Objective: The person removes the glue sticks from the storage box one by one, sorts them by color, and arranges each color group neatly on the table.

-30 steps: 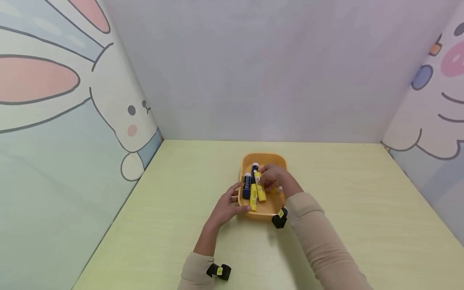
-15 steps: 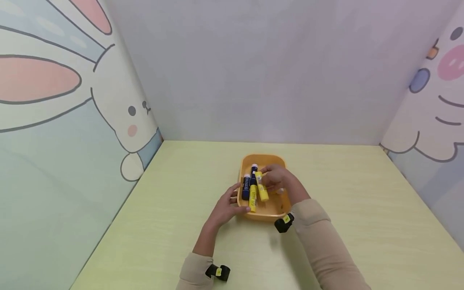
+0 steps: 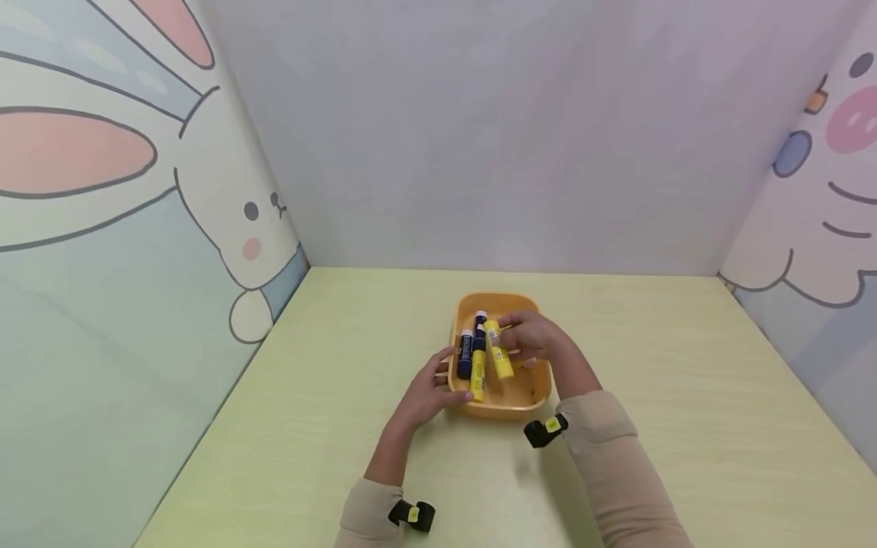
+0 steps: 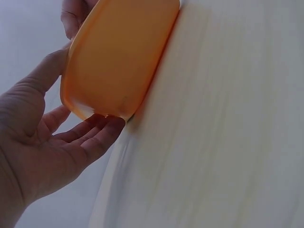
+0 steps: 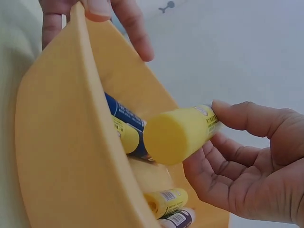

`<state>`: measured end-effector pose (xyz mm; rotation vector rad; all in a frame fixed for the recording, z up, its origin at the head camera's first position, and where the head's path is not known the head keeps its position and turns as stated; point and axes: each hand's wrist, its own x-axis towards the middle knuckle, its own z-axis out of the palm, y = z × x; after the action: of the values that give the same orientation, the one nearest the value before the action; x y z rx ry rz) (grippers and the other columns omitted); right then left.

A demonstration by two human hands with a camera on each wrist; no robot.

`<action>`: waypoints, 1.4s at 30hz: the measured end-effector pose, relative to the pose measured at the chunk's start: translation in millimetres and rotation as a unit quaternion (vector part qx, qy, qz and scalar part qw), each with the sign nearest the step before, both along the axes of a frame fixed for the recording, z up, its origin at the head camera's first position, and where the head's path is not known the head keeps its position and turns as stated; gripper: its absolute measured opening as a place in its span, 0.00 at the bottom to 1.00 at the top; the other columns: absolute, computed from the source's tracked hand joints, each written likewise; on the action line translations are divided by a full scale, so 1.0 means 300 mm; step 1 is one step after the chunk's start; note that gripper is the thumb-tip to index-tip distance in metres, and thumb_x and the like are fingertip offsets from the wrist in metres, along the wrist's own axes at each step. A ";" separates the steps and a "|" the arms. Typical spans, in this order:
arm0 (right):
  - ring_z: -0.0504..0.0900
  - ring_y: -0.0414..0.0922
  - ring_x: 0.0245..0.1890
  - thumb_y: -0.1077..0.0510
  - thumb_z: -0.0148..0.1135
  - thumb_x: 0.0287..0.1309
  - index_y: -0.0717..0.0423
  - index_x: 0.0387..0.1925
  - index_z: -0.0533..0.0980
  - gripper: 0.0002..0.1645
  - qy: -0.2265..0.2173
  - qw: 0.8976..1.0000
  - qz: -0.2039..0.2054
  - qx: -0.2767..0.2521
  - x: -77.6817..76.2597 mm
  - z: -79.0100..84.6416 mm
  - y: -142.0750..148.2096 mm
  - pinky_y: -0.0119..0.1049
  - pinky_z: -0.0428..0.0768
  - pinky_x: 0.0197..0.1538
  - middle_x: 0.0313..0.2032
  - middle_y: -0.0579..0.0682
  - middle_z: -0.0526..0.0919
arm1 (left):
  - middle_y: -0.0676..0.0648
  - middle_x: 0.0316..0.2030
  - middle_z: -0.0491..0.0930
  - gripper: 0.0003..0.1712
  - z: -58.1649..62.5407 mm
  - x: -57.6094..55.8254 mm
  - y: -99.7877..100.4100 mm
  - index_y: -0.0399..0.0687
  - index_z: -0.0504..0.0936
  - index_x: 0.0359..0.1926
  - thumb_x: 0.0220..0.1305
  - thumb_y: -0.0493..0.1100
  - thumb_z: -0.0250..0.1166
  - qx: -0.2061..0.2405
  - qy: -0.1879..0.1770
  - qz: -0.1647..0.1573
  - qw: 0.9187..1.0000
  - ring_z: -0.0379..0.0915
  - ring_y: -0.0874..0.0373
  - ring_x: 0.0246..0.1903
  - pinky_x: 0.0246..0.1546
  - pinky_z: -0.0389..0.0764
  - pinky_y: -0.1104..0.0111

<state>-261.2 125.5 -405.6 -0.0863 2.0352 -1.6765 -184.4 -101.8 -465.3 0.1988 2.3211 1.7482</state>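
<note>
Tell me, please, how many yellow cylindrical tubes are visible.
3: first tube in the right hand, second tube beside a dark blue tube in the orange plastic tray, third tube on the tray's right side. More may be hidden.

Beige sleeves [image 3: 620,464], a black wrist device [image 3: 425,518] with a yellow patch [image 3: 413,514] on each.

High and well back sits the head camera, facing forward and down over the tabletop [image 3: 329,396] to the back wall [image 3: 479,152]; over to the left wrist view, close in, low and tipped sideways, facing the outside of the orange tray [image 4: 123,52]; the right wrist view, also close and sideways, looks inside it, and all three share the left hand [image 4: 52,154]
</note>
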 end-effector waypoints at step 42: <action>0.74 0.51 0.47 0.59 0.55 0.62 0.70 0.64 0.58 0.33 0.036 0.990 -0.129 -0.042 0.068 -0.026 0.168 0.39 0.77 0.43 0.56 0.65 0.67 | 0.40 0.57 0.67 0.51 0.018 0.000 0.006 0.57 0.59 0.69 0.45 0.46 0.76 -0.009 -0.005 0.005 1.000 0.68 0.45 0.52 0.48 0.74 0.55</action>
<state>-240.7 175.9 -413.5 0.0928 2.1017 -1.9425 -184.4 -99.9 -459.8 0.1741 2.3348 1.7280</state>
